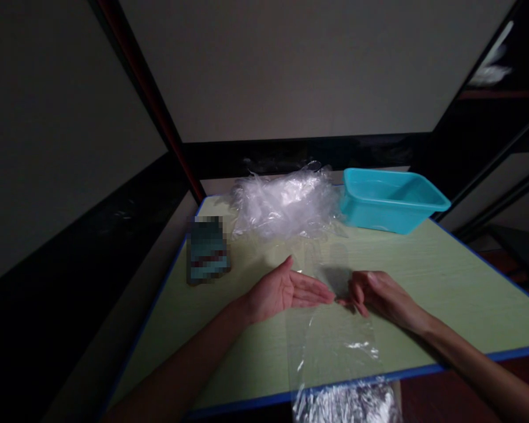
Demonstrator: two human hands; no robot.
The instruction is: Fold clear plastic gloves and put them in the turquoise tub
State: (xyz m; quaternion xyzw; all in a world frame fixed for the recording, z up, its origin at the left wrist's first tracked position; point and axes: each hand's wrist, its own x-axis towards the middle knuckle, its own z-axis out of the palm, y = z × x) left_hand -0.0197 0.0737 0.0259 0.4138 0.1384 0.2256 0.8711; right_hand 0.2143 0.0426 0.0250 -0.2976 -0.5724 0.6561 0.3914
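A pale yellow-green, blue-edged table (445, 276) bears a heaped pile of crinkled clear plastic (291, 200) at the back. Right of it sits a turquoise rectangular plastic tub (374, 215). Clear thin plastic film (335, 349) lies beneath both hands, reaching the near edge. The left hand (286, 289) is flat, palm showing; the right hand (381, 294) curls, its grip unclear. Far left: a dark pixelated rectangle (208, 249).

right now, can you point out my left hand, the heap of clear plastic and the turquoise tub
left hand (285, 290): head view, on the palm
heap of clear plastic (287, 202): head view, near its middle
turquoise tub (377, 217): head view, on its near wall
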